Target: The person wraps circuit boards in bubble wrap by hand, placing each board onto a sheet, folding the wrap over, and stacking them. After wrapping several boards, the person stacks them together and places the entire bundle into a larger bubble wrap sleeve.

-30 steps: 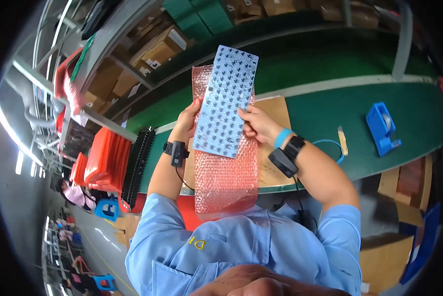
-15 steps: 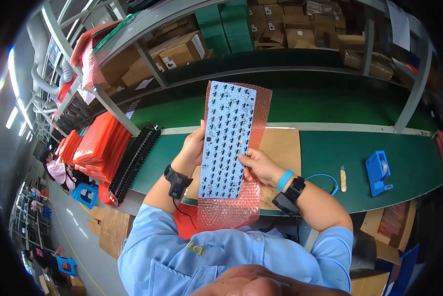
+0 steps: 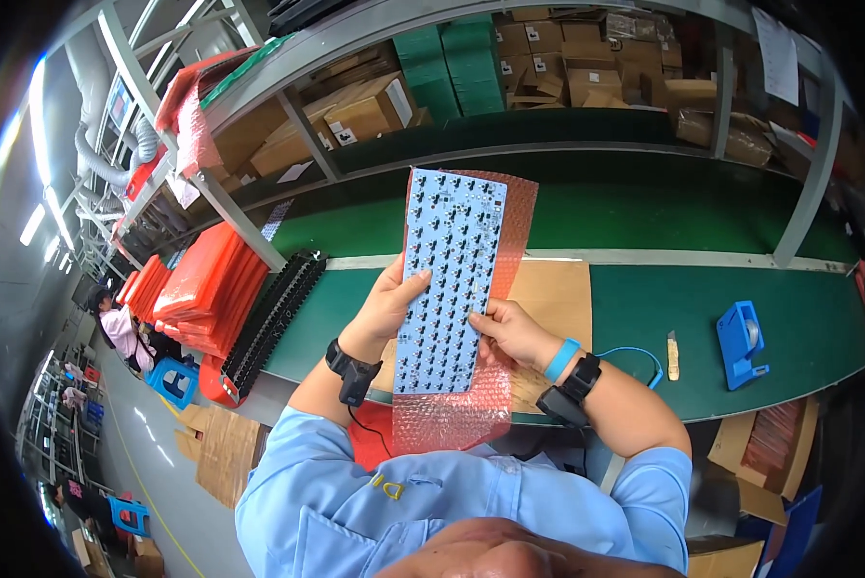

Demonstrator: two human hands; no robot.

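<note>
Pink bubble wrap (image 3: 471,409) backs a white circuit board (image 3: 449,275) at frame centre; left hand (image 3: 391,306) and right hand (image 3: 514,332) clamp its edges.

Factory assembly line, long green conveyor bench (image 3: 702,308) across mid-frame, cardboard cartons (image 3: 374,106) on shelving above, orange trays (image 3: 196,284) stacked left

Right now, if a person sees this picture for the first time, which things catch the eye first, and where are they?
In the centre, the left hand and right hand hold up a pale blue keyboard circuit board against a pink bubble-wrap bag. Left of them, bright red-orange sleeves are stacked beside a black row of keyboards. On the right, a blue tape dispenser sits on the green workbench.
</note>
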